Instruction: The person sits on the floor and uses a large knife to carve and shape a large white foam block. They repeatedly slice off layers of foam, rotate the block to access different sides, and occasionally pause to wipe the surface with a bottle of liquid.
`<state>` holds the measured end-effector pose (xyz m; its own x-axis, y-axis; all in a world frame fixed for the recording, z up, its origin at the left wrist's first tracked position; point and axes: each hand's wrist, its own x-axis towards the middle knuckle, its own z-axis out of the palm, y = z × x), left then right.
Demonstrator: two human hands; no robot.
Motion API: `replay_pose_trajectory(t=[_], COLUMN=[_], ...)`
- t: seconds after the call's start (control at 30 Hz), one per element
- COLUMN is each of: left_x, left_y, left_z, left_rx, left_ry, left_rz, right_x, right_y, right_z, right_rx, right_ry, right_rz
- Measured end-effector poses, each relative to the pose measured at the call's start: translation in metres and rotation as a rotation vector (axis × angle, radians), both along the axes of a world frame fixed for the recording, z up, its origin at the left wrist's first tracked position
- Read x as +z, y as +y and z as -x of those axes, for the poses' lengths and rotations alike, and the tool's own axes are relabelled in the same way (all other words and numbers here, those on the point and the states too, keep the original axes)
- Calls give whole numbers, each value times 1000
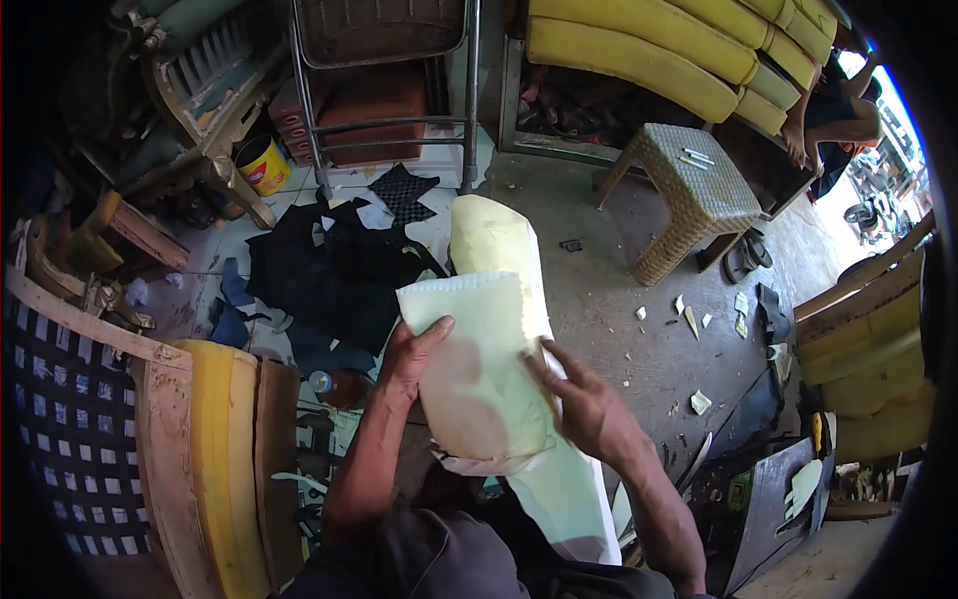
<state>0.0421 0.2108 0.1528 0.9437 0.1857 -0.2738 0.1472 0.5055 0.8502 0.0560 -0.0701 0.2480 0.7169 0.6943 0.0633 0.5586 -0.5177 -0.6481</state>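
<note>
A pale, greenish-white foam pad (474,369), with a crimped upper edge and brownish smudges, is held tilted in front of my lap. My left hand (409,359) grips its left edge, thumb on the front face and the other fingers hidden behind. At the right edge, my right hand (589,404) has the border between its thumb and fingers; part of this grip is hidden. Beneath the pad runs a long pale foam piece (494,235), reaching from the floor ahead down past my right forearm.
Black fabric scraps (319,255) lie at left, near a bottle (321,382) and a yellow bucket (261,165). A woven stool (689,185) stands ahead right. Foam scraps (701,402) dot the floor. Yellow cushions (639,45) fill the back; a wooden frame (165,419) stands left. Another person (838,125) sits far right.
</note>
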Motion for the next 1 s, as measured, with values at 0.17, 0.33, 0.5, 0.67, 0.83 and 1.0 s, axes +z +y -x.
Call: replay_pose_trajectory(t=[0.17, 0.33, 0.5, 0.67, 0.83, 1.0], left_x=[11, 28, 15, -2, 23, 51], left_y=[-9, -26, -14, -5, -16, -51], left_z=[0, 0, 5, 5, 6, 8], left_rx=[9, 110, 118, 184, 236, 308], left_ry=[-13, -9, 7, 25, 115, -284], left_rz=[47, -71, -46, -72, -684, -1685], right_x=[9, -17, -22, -22, -23, -26], right_y=[9, 31, 31, 37, 36, 33], right_z=[43, 65, 65, 64, 65, 65], right_rx=[-326, -47, -9, -9, -21, -31], right_ry=[-62, -223, -204, -219, -244, -229], right_rz=[-245, 167, 230, 207, 208, 206])
